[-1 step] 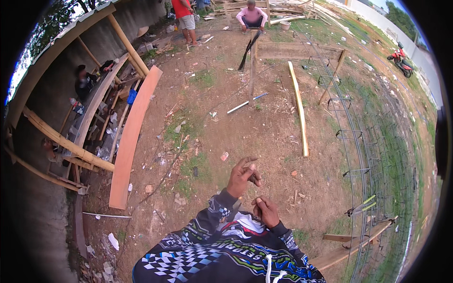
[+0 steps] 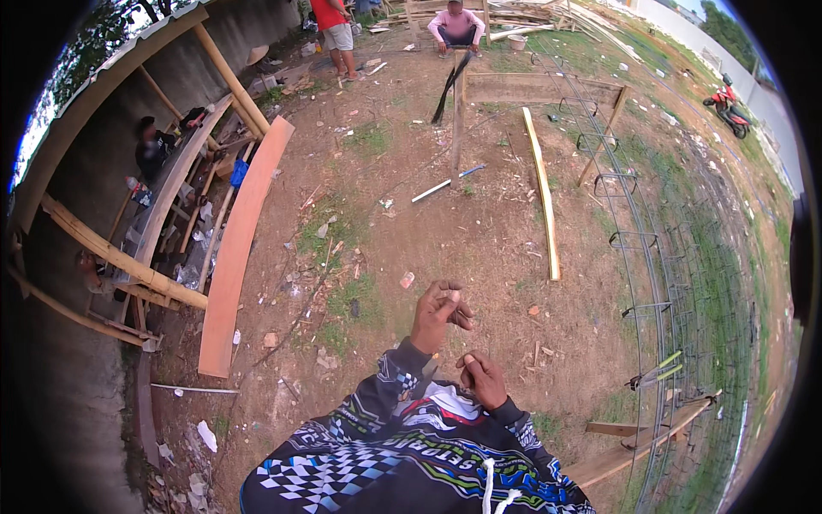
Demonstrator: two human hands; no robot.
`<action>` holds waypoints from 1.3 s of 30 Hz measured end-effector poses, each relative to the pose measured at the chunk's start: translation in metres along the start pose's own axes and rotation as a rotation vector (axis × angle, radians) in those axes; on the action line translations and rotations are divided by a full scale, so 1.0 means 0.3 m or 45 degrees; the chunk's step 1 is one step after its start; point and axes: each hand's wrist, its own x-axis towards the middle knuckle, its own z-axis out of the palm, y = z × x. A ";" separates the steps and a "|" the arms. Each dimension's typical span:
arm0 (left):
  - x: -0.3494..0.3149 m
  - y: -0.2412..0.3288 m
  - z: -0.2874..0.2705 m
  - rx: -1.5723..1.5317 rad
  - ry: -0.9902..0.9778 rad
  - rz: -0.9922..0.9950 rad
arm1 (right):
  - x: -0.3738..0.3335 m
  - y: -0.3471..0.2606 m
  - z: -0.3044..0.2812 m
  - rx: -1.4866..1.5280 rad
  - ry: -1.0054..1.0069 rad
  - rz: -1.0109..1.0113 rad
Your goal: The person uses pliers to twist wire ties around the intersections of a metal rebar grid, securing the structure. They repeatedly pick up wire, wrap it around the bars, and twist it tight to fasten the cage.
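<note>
In front of my chest, my left hand (image 2: 438,319) is raised with its fingers curled and the thumb brought against them. Lower and to its right, my right hand (image 2: 485,380) is closed, its thumb pressed on the bent forefinger. Whatever either hand may hold is hidden or too small to make out. The hands are apart from each other, above bare soil. Off to the right, a long rebar cage (image 2: 634,240) with square stirrups runs away from me. A green-handled cutting tool (image 2: 658,373) rests on it.
A wooden plank (image 2: 591,89) on posts stands ahead, with a pale timber strip (image 2: 541,193) on the ground nearby. At left, a reddish board (image 2: 244,257) lies along a bamboo shelter (image 2: 128,253), where a person sits. Two people are farther off. A red motorbike (image 2: 729,111) is parked far right.
</note>
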 end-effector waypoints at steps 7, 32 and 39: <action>0.080 0.157 0.068 -0.029 0.161 0.157 | 0.038 -0.133 -0.046 -0.072 0.029 -0.160; 0.116 0.172 0.036 0.128 0.054 0.206 | 0.234 -0.273 0.065 -0.183 0.372 -0.414; 0.131 0.156 -0.046 0.188 0.065 0.228 | 0.262 -0.280 0.101 -0.191 0.292 -0.294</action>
